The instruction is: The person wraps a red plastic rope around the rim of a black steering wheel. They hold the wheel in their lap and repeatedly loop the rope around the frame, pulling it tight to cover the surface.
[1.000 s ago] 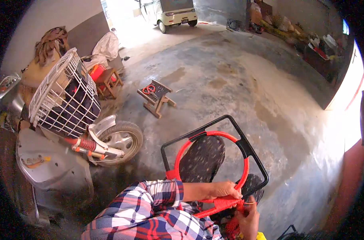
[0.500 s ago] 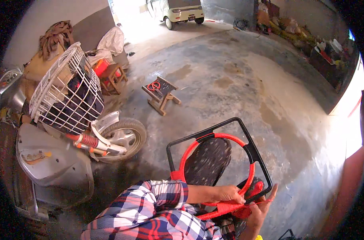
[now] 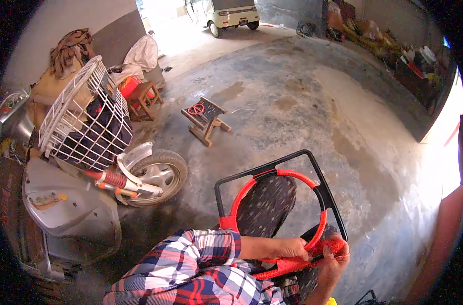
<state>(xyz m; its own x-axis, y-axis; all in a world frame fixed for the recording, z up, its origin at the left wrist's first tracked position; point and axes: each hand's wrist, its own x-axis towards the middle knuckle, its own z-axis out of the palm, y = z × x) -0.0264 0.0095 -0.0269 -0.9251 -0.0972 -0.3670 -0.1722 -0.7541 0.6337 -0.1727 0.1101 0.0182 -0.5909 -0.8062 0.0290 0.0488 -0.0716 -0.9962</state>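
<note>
Behind left hand (image 3: 291,248), frame (image 3: 272,175) hidden

A matt black metal frame (image 3: 327,199) carried ribbed red cord wrapping (image 3: 241,199); at ten o'clock stood a rough wooden stool (image 3: 207,120).

Left hand (image 3: 292,248) and right hand (image 3: 336,256) close together, fingers curled.

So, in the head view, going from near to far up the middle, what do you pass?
Plaid sleeve → hands on the red-wrapped black frame → small wooden stool with red scissors on it → small white vehicle at the doorway.
</note>
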